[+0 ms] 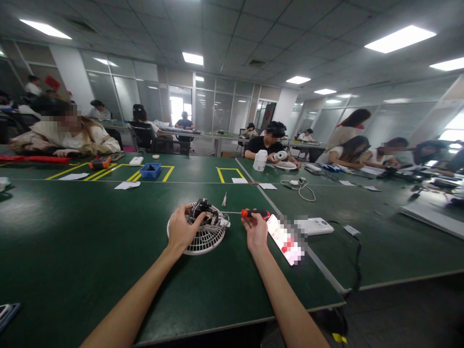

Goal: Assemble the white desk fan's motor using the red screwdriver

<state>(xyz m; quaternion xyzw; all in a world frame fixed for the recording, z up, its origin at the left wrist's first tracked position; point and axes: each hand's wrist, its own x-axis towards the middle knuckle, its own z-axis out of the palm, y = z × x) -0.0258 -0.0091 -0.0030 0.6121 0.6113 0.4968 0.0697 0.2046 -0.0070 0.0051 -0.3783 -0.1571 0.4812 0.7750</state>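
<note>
My left hand (183,227) grips a black motor part (200,208) with wires, its thumb and fingers on either side. The part rests on a round white fan grille (205,245) lying flat on the green table. In my right hand (257,234) is a screwdriver (258,213) with a red and black handle, held between thumb and fingers. Its thin shaft points left, towards the wired part; whether the tip touches anything I cannot tell. A small pale pointed item (224,199) lies just behind the grille.
Right of my right hand lie a lit phone (282,238), a white device (314,226) and a black cable (358,253). Further back are a blue bin (150,170), an orange-black tool (100,163) and a coiled cable (306,188). A person (266,145) opposite handles white parts.
</note>
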